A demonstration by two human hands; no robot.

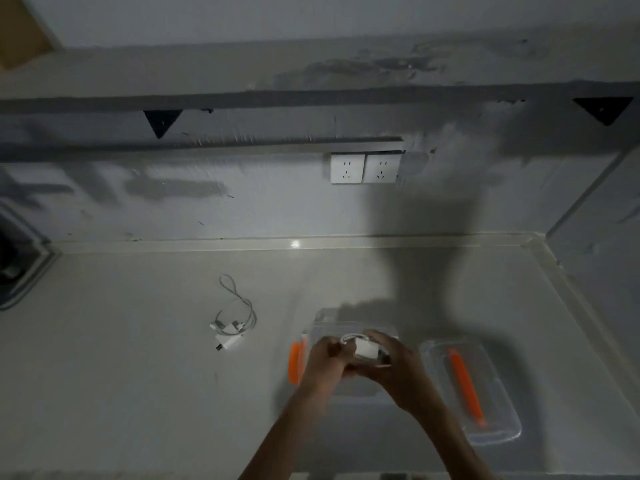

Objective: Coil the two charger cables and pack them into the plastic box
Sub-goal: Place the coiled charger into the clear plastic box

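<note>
Both hands meet over the clear plastic box [323,322], which has an orange clasp [296,363] on its left side. My right hand [398,372] grips a white charger block [366,351] with its cable. My left hand [323,362] pinches the white cable [347,339] beside the block. A second white charger with its cable [232,327] lies loosely looped on the counter to the left of the box. Most of the box's inside is hidden by my hands.
The clear lid [472,389] with an orange clasp lies right of the box. A double wall socket [363,168] sits on the back wall above the pale counter [138,375]. A dark sink edge [20,271] shows at far left. A shelf with black brackets runs overhead.
</note>
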